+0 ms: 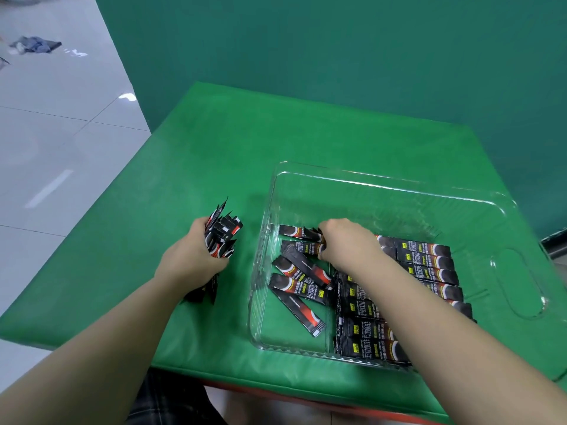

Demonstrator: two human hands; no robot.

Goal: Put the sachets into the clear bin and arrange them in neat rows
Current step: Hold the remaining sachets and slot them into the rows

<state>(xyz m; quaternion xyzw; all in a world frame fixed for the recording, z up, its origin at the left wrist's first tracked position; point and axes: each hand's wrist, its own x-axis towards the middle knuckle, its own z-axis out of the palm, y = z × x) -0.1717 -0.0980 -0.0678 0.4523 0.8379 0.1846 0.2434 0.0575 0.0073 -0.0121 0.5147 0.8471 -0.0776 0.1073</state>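
At the far left, pale glossy floor tiles (46,148) show beside the worktop, with a crumpled blue-grey cloth (35,45) lying on them in the far corner. The worktop is covered by a bright green mat (199,142), backed by a darker green wall (337,50).

The left forearm reaches forward from the near left edge, bare, wrist roughly straight. The left hand (193,256) is curled tightly around a thick bundle of black and red stick sachets (221,237), which stands nearly upright, its upper ends fanning out above the fist and its lower ends poking out below, just over the mat. This hand is left of the bin and outside it.

The clear rectangular plastic bin (399,182) sits on the right half of the mat, a moulded handle cut-out in its right wall. In its left part, a few loose black sachets (302,289) lie at slanted angles, overlapping each other.

The right forearm crosses the bin diagonally from the near right, and the right hand (346,240) is down inside it, knuckles up, fingers bent onto the ends of two sachets (299,239) lying lengthwise at the far left of the bin floor; whether it pinches or only presses them cannot be told.

To the right of that arm, a tidy row of sachets (426,262) lies side by side, and another row (362,329) fills the near middle, partly hidden under the forearm.
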